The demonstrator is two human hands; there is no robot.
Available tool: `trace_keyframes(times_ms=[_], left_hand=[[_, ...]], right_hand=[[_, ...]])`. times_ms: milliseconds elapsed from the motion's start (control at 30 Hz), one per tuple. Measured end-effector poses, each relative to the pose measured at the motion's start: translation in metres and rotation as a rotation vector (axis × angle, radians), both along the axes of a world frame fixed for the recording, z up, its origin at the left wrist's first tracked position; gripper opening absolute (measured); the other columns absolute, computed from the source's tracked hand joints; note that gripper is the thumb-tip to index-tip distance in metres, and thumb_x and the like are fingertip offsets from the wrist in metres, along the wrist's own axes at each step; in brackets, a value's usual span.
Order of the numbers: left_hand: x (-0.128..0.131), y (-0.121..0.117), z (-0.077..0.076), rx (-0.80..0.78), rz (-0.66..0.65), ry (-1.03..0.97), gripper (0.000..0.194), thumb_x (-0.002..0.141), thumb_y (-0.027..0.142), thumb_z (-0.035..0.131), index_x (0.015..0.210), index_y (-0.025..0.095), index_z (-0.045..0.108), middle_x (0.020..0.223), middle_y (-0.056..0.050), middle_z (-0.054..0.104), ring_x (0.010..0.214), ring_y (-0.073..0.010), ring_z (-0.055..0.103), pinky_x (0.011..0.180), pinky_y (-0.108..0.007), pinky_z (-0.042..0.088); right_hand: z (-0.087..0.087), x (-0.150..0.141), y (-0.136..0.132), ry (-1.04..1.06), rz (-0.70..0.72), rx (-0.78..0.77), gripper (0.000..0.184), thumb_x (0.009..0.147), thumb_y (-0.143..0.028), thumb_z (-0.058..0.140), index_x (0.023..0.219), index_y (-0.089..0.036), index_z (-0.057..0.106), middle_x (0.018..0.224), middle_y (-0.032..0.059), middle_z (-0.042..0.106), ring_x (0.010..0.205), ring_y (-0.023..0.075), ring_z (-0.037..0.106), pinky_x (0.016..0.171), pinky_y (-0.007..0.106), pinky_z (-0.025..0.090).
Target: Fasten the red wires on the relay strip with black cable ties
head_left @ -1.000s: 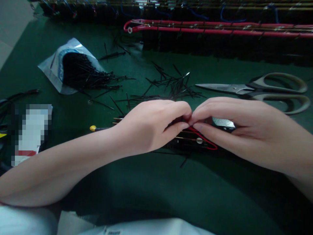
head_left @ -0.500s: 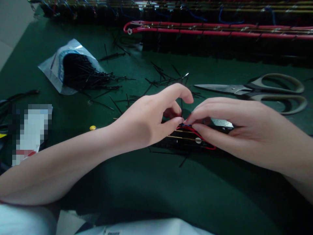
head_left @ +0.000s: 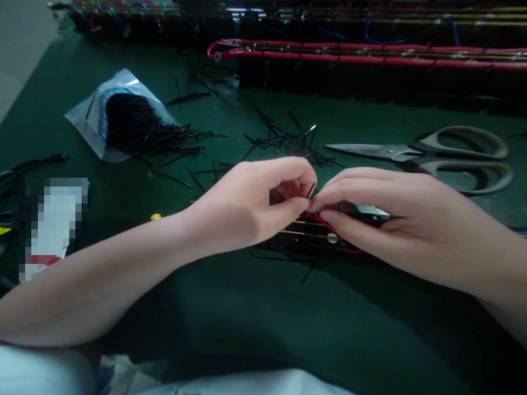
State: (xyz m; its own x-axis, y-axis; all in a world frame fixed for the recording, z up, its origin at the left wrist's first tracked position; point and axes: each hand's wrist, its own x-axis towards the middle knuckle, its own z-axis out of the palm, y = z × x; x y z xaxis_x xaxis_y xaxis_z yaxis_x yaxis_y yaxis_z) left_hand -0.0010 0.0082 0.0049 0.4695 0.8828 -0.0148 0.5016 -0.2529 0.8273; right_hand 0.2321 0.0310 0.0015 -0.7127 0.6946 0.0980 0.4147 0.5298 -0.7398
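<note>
My left hand (head_left: 251, 206) and my right hand (head_left: 391, 214) meet fingertip to fingertip over a dark wire bundle (head_left: 304, 238) with a thin red wire (head_left: 329, 225) lying on the green mat. A thin black cable tie (head_left: 310, 190) sticks up between the fingertips. The left thumb and forefinger pinch it. The right fingers are pressed together on the red wire and the bundle at the same spot. A small round metal terminal (head_left: 332, 238) shows on the bundle below the right fingers.
Large scissors (head_left: 436, 153) lie at the right rear. An opened plastic bag of black cable ties (head_left: 119, 115) sits at the left, with loose ties (head_left: 284, 140) scattered mid-table. Long red cables (head_left: 349, 52) run across the back. A blurred-out patch (head_left: 51, 225) is at the left edge.
The left forefinger lifted half a second ago and has curled back down onto the tie. Both hands stay over the bundle; a tie end now stands up between the fingertips.
</note>
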Motion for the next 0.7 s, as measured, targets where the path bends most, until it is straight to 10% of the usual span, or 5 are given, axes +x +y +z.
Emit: trace_keyframes(times_ms=[700], left_hand=[[0.0035,0.0029,0.0016,-0.069,0.065,-0.039,0.006,0.094,0.016,0.064,0.09,0.02,0.064,0.089,0.002,0.073,0.083,-0.0121,0.071,0.077,-0.024,0.06]], right_hand=[[0.0017,-0.0015,-0.0019,0.001,0.025,0.003,0.021,0.1,-0.028,0.059,0.096,-0.024,0.079,0.091,0.0051,0.08,0.074,0.018,0.073,0.064,0.031,0.057]])
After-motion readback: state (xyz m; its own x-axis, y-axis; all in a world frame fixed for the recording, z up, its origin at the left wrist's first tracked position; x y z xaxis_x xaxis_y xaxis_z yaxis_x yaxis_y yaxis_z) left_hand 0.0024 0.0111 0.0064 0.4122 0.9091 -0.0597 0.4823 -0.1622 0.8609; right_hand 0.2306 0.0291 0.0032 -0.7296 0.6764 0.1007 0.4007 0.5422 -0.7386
